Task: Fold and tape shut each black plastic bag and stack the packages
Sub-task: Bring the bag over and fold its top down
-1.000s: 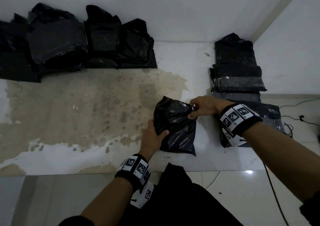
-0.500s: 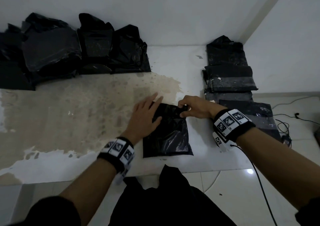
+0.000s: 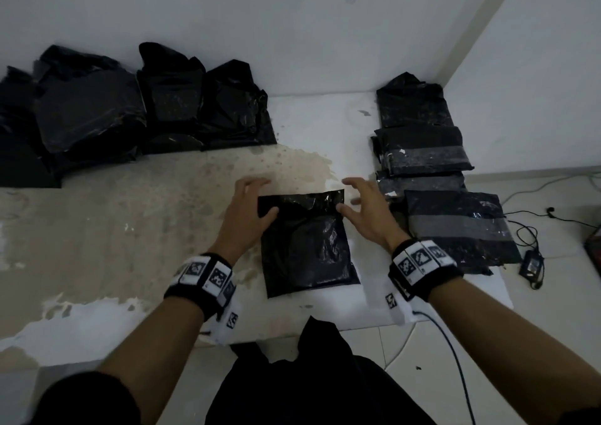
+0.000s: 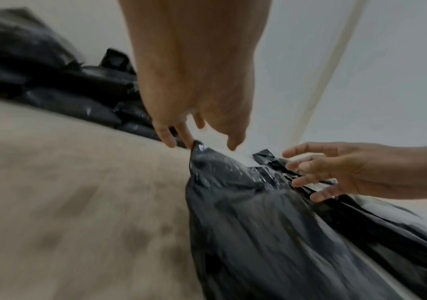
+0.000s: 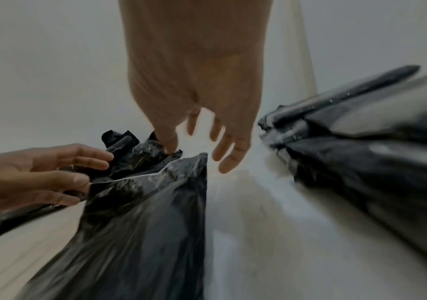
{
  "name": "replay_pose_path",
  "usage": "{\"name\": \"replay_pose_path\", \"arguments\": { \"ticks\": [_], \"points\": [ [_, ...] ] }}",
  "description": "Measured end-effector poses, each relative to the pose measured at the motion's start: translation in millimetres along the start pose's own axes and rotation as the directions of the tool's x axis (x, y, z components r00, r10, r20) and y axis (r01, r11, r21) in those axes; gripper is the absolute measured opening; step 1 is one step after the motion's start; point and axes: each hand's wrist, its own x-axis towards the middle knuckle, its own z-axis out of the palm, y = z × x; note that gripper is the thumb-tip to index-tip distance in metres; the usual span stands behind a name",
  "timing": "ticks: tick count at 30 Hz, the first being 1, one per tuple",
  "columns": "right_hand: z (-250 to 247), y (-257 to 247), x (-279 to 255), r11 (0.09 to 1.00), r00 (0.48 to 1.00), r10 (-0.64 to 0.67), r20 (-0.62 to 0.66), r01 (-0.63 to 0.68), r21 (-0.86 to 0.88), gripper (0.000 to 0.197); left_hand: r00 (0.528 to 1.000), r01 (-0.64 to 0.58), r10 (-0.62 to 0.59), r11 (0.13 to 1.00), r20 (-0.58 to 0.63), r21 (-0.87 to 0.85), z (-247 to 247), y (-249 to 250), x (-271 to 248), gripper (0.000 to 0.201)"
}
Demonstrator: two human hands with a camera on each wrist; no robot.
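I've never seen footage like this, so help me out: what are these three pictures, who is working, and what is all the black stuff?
A person works with bare hands, wearing cameras on the head and both wrists. The head view looks down at a worn surface. The other two look along each hand. A black plastic bag lies flat in the middle. The left hand touches its left top corner, the right hand its right; neither grips it. Untaped bags are heaped at the far left, taped packages stacked on the right.

Colours and patterns, worktop scene

Bag (image 3: 305, 245) at centre: glossy black. Packages (image 3: 455, 226) at right: black, grey tape band. Table (image 3: 113, 229): white, blotched beige. Wristbands (image 3: 203, 278): black, with black-and-white square markers.
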Motion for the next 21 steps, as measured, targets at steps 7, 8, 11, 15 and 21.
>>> {"name": "replay_pose_path", "arguments": {
  "ticks": [7,8,11,15,21],
  "points": [
    [43.7,35.3,-38.2,0.836,0.894,0.397,0.209,-0.446,0.319,0.02,0.857,0.515,-0.482,0.794,0.182,-0.323,36.6,-6.8,-56.7,0.075],
    [44.7,31.7,-40.5,0.801,0.898,0.386,0.213,-0.441,0.405,0.018,0.847,0.53,-0.501,0.769,0.178,-0.357,38.4,-6.5,-57.2,0.074],
    [44.7,16.7,-44.0,0.734,0.919,0.332,0.213,-0.393,0.553,0.023,0.797,0.59,-0.574,0.673,0.187,-0.445,40.5,-4.2,-52.3,0.075],
    [42.1,9.6,-43.0,0.747,0.944,0.237,0.229,-0.328,0.578,0.016,0.77,0.594,-0.593,0.529,0.236,-0.607,37.1,0.1,-45.4,0.078],
    [38.0,12.3,-37.7,0.765,0.952,0.229,0.202,-0.305,0.568,0.028,0.813,0.552,-0.496,0.488,0.306,-0.676,37.7,-5.0,-39.6,0.092]
  ]
}}
